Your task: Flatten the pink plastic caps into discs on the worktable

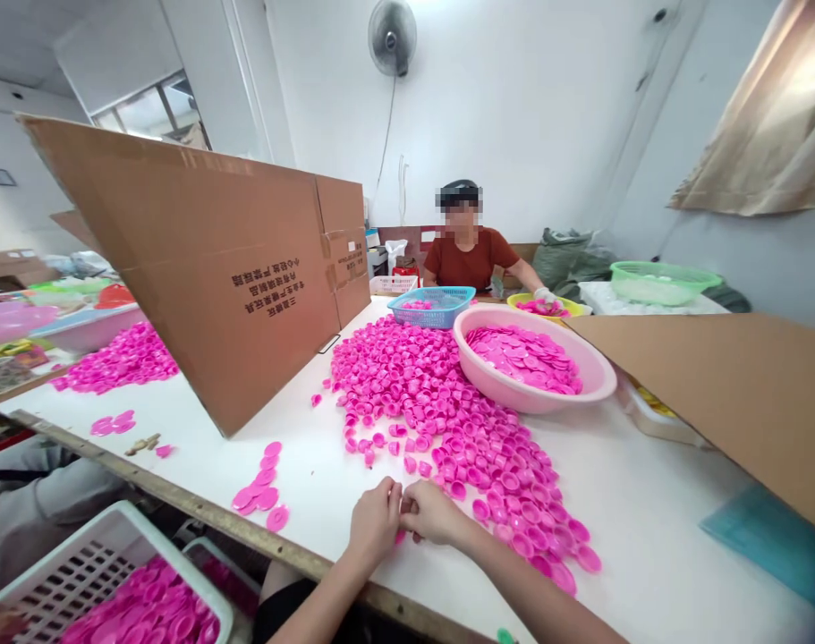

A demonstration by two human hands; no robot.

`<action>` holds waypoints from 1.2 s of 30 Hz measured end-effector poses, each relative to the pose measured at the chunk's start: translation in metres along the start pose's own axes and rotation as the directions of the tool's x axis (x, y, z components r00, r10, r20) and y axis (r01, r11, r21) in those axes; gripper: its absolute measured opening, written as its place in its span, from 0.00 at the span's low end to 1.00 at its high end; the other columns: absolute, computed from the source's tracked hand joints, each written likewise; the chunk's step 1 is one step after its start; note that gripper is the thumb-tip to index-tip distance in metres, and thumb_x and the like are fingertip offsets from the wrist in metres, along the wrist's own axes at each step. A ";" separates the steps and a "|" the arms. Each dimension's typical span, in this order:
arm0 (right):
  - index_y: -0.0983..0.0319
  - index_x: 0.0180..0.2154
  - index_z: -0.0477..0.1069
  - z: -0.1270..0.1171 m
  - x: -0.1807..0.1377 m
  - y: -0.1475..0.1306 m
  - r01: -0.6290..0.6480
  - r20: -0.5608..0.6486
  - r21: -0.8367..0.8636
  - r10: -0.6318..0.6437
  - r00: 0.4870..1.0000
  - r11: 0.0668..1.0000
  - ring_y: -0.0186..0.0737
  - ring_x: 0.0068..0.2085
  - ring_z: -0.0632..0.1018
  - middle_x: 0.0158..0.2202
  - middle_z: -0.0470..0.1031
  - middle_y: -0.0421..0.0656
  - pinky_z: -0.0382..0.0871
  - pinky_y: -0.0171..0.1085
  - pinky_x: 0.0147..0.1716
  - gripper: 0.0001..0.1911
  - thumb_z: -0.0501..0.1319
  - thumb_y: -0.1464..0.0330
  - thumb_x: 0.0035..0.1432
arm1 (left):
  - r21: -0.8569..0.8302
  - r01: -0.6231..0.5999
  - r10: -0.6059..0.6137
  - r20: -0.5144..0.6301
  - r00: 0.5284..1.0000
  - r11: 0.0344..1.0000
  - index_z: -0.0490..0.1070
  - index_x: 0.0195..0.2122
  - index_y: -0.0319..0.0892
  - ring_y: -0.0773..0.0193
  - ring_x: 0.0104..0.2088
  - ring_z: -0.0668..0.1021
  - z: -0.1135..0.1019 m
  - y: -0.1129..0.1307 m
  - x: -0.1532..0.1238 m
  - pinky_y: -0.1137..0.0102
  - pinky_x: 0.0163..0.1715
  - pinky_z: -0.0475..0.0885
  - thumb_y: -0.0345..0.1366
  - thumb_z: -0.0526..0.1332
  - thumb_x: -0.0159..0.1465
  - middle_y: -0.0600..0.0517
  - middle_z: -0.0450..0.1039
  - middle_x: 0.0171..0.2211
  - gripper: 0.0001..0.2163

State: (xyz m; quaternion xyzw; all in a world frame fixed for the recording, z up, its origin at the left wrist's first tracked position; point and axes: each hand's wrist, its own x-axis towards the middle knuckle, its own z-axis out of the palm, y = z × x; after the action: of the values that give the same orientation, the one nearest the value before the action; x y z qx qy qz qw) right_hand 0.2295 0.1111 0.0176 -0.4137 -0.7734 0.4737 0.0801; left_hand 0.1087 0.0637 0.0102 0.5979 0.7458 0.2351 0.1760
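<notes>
My left hand [375, 519] and my right hand [432, 512] meet above the white table [313, 483] near its front edge. The fingers of both are closed in a pinch, tip to tip. A bit of a small pink plastic piece [400, 537] shows between and below them; the rest is hidden by the fingers. Just beyond lies a big heap of small pink plastic cups [440, 394], spreading to the right of my right hand. Several flat pink discs [263, 487] lie to the left, partly overlapping.
A tall cardboard sheet [246, 268] stands at left, another cardboard flap [729, 394] at right. Behind the heap are a pink basin [601, 385] of discs and a blue basket [461, 309]. A co-worker [471, 255] sits opposite. A white crate [118, 528] holds pink pieces lower left.
</notes>
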 end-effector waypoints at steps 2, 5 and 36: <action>0.64 0.28 0.68 0.005 0.000 0.002 0.041 0.034 0.125 -0.046 0.998 0.991 0.32 0.20 0.73 0.21 0.72 0.41 0.63 0.29 0.18 0.09 0.56 0.64 0.48 | -0.048 0.043 -0.047 -0.093 0.995 0.998 0.64 0.30 0.45 0.67 0.26 0.72 -0.033 -0.020 -0.020 0.75 0.27 0.60 0.44 0.41 0.62 0.55 0.70 0.24 0.15; 0.63 0.37 0.68 0.007 0.009 0.009 0.083 -0.256 0.009 -0.078 0.963 0.997 0.35 0.28 0.75 0.33 0.73 0.45 0.66 0.33 0.27 0.13 0.54 0.63 0.51 | -0.021 0.296 -0.288 -0.303 0.908 0.955 0.64 0.35 0.47 0.64 0.29 0.73 -0.093 -0.077 -0.060 0.74 0.29 0.62 0.45 0.42 0.61 0.55 0.72 0.28 0.14; 0.59 0.50 0.61 -0.017 0.003 0.037 0.023 -0.066 0.058 -0.020 0.998 0.998 0.33 0.33 0.70 0.45 0.65 0.45 0.64 0.31 0.30 0.35 0.65 0.61 0.37 | -0.414 0.048 -0.063 -0.023 0.998 0.909 0.67 0.32 0.41 0.67 0.28 0.73 -0.016 -0.026 0.000 0.74 0.29 0.65 0.42 0.48 0.58 0.51 0.72 0.29 0.13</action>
State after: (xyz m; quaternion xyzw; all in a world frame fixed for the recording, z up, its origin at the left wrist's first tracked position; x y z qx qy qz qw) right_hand 0.2573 0.1325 -0.0033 -0.4181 -0.7604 0.4817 0.1227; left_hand 0.0792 0.0567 0.0093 0.5216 0.6990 0.3929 0.2915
